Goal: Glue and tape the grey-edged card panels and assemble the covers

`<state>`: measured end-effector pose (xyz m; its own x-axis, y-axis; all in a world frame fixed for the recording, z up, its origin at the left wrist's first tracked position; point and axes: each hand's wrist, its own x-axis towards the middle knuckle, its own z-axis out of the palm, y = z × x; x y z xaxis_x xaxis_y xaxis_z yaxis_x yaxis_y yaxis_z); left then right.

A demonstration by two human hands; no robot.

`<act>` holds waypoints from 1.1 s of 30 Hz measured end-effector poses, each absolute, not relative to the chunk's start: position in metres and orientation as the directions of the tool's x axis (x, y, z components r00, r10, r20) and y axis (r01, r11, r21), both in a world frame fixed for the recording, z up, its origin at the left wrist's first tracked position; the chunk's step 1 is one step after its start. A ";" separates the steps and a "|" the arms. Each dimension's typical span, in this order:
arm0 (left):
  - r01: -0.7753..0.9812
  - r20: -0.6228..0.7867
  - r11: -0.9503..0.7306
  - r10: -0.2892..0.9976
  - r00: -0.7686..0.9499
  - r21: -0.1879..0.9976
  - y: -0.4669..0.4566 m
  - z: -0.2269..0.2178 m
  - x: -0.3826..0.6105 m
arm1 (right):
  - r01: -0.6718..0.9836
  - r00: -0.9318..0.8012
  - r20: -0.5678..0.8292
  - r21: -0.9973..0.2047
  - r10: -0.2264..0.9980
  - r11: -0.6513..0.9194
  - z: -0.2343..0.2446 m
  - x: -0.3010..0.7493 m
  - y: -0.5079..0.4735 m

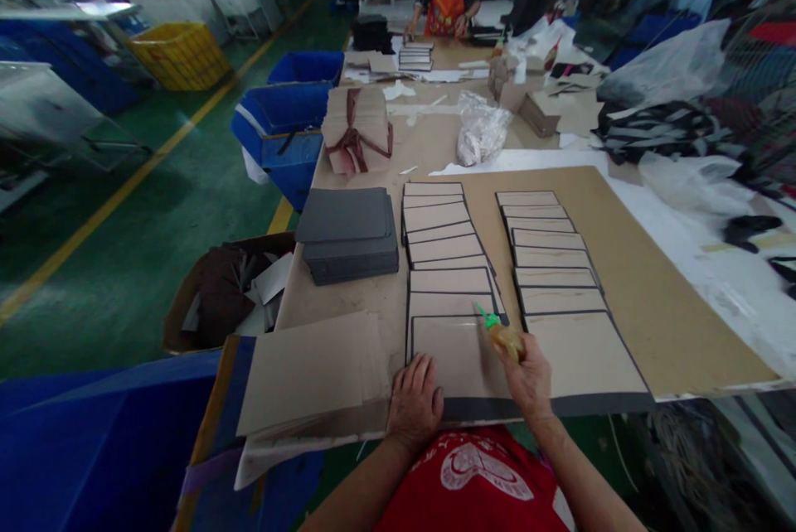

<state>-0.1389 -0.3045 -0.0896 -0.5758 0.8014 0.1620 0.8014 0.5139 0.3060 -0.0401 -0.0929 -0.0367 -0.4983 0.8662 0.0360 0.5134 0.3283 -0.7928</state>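
My right hand (528, 374) is wrapped round a squeeze glue bottle (507, 340) with yellowish contents and a green nozzle. The nozzle tip points up and left, just over the top right part of the nearest beige board (451, 350), which has a dark border. A thin wet-looking line runs along that board's upper edge. My left hand (416, 398) lies with fingers stretched out on the same board's lower left corner. Beyond it, overlapping boards (448, 249) run away from me in a column. A second column of bordered boards (550, 257) lies to the right.
Left of the columns sit a stack of dark grey sheets (348, 221) and a pile of plain beige boards (314, 366). A tied bundle (356, 130) stands farther back, near a clear plastic bag (482, 130). Across the table is a person in an orange apron (446, 2). Blue bins (279, 151) flank the table.
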 end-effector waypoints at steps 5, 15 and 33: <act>0.805 0.179 0.514 0.798 -0.575 0.295 -0.305 -0.088 -0.139 | 0.613 -0.500 0.057 -0.681 0.864 0.400 -0.042 -0.038 -0.072; 0.812 0.189 0.508 0.801 -0.568 0.288 -0.305 -0.088 -0.139 | 0.658 -0.567 0.100 -0.541 0.817 0.523 -0.039 -0.044 -0.071; 0.804 0.213 0.503 0.788 -0.577 0.318 -0.306 -0.095 -0.136 | 0.425 -0.780 0.105 -0.635 0.617 0.645 -0.038 -0.103 -0.123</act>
